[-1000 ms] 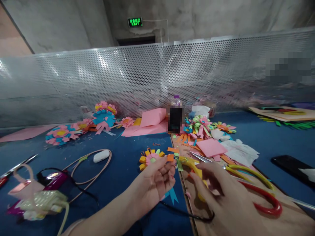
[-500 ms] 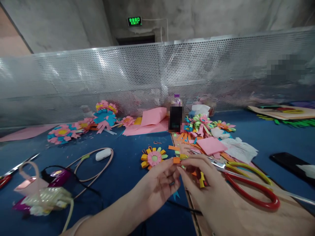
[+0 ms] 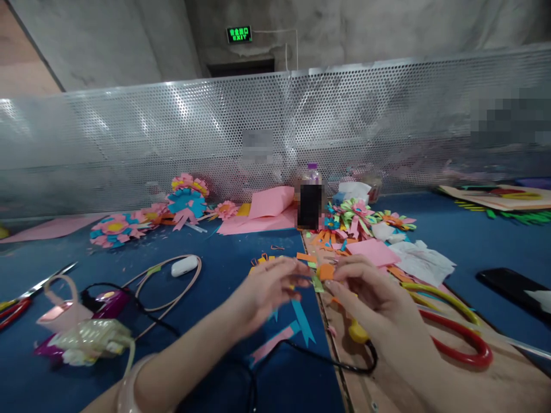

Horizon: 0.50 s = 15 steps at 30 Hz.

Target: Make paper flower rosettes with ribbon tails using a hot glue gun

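My right hand is raised over the brown board, its thumb and fingers pinched on a small orange paper piece. My left hand hovers just left of it above the blue table, fingers curled and smeared by motion; it hides the small paper flower that lay there. A green paper scrap shows between the two hands. Yellow-handled scissors and red-handled scissors lie on the board to the right of my right hand.
Finished paper flowers and pink sheets lie along the perforated metal screen. A bottle, crumpled tissue, a phone, a white earbud case, cables, a purple device and blue and pink ribbon cut-outs are spread around.
Both hands have lifted and moved away from me. My right hand now pinches the orange piece alone, and my left hand has drawn slightly apart, covering the flower.
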Each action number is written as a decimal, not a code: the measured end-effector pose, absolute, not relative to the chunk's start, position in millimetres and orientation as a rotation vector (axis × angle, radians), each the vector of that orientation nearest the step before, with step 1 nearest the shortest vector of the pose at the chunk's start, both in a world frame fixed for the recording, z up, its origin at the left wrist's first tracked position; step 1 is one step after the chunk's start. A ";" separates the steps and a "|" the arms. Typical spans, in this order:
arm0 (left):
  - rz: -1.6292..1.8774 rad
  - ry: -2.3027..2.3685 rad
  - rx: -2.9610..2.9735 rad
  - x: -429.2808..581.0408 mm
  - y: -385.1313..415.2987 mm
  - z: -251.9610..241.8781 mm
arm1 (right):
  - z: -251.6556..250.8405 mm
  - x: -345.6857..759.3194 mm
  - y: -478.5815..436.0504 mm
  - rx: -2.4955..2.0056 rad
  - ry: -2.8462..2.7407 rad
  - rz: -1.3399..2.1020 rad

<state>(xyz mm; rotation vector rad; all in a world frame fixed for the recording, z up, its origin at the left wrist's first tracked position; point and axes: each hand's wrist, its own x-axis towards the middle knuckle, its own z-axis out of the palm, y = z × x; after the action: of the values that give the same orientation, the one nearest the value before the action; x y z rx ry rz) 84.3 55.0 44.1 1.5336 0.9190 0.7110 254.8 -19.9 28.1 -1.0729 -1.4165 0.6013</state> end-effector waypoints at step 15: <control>0.482 1.200 2.344 43.7 136.6 11.0 | 21.7 259.9 17.8 -1.192 -1.613 1.270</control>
<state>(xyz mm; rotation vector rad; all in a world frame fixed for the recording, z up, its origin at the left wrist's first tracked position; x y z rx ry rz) 43.7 136.6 11.0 2.3439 1.1999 0.4818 259.9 17.8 21.7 -1.1924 -1.6131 1.2698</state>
